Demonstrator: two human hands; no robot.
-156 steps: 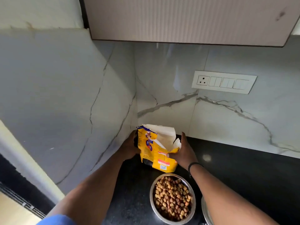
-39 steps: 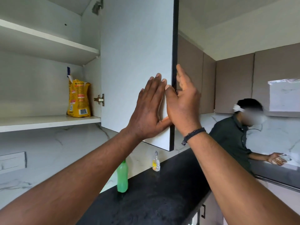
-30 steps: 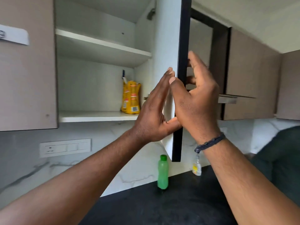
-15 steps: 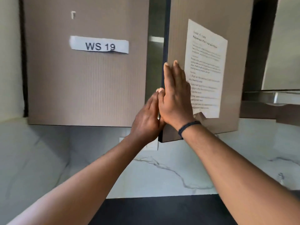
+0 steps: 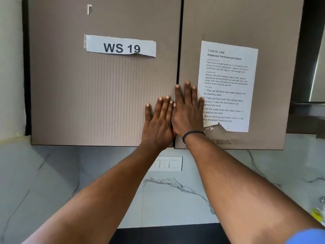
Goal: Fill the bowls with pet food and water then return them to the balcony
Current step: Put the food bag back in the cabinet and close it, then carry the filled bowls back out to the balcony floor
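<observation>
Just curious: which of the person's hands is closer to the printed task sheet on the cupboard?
Right. The right hand overlaps the task sheet at its left edge; the left hand lies flat farther left, on the other door.

In front of you hang two taupe, finely ribbed wall cabinet doors, the left door (image 5: 103, 88) and the right door (image 5: 233, 23), shut flush with a thin dark seam between them. A torn white paper label reading "WS 19" (image 5: 120, 47) is stuck on the left door; a white printed instruction sheet (image 5: 228, 85) is taped to the right one. Below runs a white marble backsplash with grey veins (image 5: 175, 196), carrying a white switch plate (image 5: 168, 163). The black table (image 5: 167, 234) edges the bottom.
</observation>
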